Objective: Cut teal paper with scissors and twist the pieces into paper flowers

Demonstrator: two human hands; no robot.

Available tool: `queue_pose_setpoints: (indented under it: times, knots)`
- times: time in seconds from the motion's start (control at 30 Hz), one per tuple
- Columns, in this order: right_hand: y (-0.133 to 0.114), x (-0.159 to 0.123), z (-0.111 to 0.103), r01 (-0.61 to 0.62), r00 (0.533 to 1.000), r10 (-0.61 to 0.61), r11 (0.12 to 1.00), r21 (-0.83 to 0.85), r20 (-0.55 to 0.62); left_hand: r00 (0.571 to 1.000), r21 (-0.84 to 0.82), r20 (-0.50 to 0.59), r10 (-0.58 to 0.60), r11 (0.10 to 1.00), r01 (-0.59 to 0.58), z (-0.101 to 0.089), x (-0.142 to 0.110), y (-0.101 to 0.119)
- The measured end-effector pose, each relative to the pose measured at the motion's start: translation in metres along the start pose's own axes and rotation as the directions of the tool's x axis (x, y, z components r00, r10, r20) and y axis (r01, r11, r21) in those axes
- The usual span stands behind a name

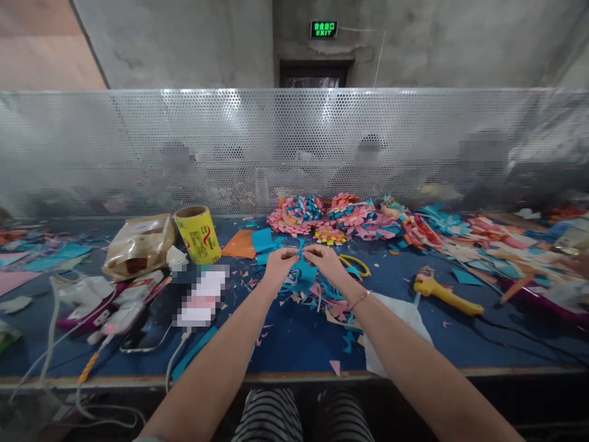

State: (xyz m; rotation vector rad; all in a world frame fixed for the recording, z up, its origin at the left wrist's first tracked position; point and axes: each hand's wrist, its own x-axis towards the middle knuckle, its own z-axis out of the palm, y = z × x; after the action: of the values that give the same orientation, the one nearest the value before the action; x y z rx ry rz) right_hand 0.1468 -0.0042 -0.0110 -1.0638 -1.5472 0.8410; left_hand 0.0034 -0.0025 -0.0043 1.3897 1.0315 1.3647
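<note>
My left hand (281,263) and my right hand (321,259) meet over the middle of the blue table. Both pinch a small piece of blue paper (301,250) between their fingertips. Below them lies a heap of blue and pink paper scraps (317,294). Just right of my right hand are the yellow handles of what look like scissors (361,265). An orange paper sheet (239,244) and blue paper sheets (262,239) lie beyond my left hand.
Pink and blue paper flowers (299,215) line the back by a perforated metal screen (184,123). To the right lies a yellow glue gun (448,296) with its cord. On the left are a tape roll (200,236), a brown bag (140,242), phones (150,322) and white cables (53,325).
</note>
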Motion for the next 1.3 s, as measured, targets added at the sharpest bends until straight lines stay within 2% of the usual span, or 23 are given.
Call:
queue_pose_setpoints:
  times: [0.27, 0.5, 0.87, 0.93, 1.0, 1.07, 1.1, 1.13, 1.2, 1.23, 1.3]
  knots:
    - [0.006, 0.003, 0.000, 0.017, 1.000, -0.017, 1.000, -0.003, -0.009, 1.000, 0.043, -0.012, -0.002, 0.999, 0.002, 0.001, 0.002, -0.005]
    - [0.006, 0.005, -0.003, 0.152, 0.988, -0.153, 0.985, -0.081, -0.013, 0.998, 0.167, 0.030, 0.061, 0.984, -0.065, -0.001, 0.001, 0.000]
    - [0.011, 0.006, -0.007, 0.059, 0.998, -0.060, 0.998, 0.011, 0.026, 0.997, 0.164, 0.057, 0.043, 0.985, -0.052, 0.000, 0.001, 0.001]
    - [0.010, 0.007, -0.008, 0.065, 0.998, -0.065, 0.998, 0.003, 0.014, 0.998, 0.188, 0.042, 0.049, 0.981, -0.056, 0.000, 0.001, 0.002]
    - [0.008, 0.006, -0.008, 0.078, 0.997, -0.078, 0.997, -0.018, -0.024, 0.998, 0.199, -0.024, 0.051, 0.979, -0.046, 0.001, 0.001, 0.003]
    - [0.005, 0.004, -0.009, 0.110, 0.990, -0.115, 0.992, -0.064, -0.082, 0.994, 0.133, -0.104, -0.033, 0.990, 0.047, 0.002, 0.000, 0.004]
    - [0.003, 0.003, -0.009, 0.142, 0.983, -0.152, 0.985, -0.100, -0.107, 0.985, 0.060, -0.117, -0.125, 0.989, 0.133, 0.002, -0.001, 0.005]
    - [0.000, 0.002, -0.009, 0.185, 0.972, -0.202, 0.972, -0.142, -0.121, 0.967, -0.037, -0.090, -0.238, 0.971, 0.236, 0.003, -0.002, 0.006]
    - [-0.005, -0.002, -0.009, 0.300, 0.941, -0.326, 0.928, -0.223, -0.089, 0.908, -0.205, 0.046, -0.416, 0.886, 0.416, 0.004, -0.004, 0.009]
    - [-0.007, -0.004, -0.008, 0.361, 0.922, -0.385, 0.897, -0.254, -0.049, 0.885, -0.266, 0.102, -0.454, 0.845, 0.464, 0.005, -0.005, 0.010]
    - [-0.010, -0.006, -0.007, 0.458, 0.882, -0.469, 0.840, -0.291, 0.035, 0.865, -0.349, 0.145, -0.481, 0.793, 0.499, 0.005, -0.006, 0.011]
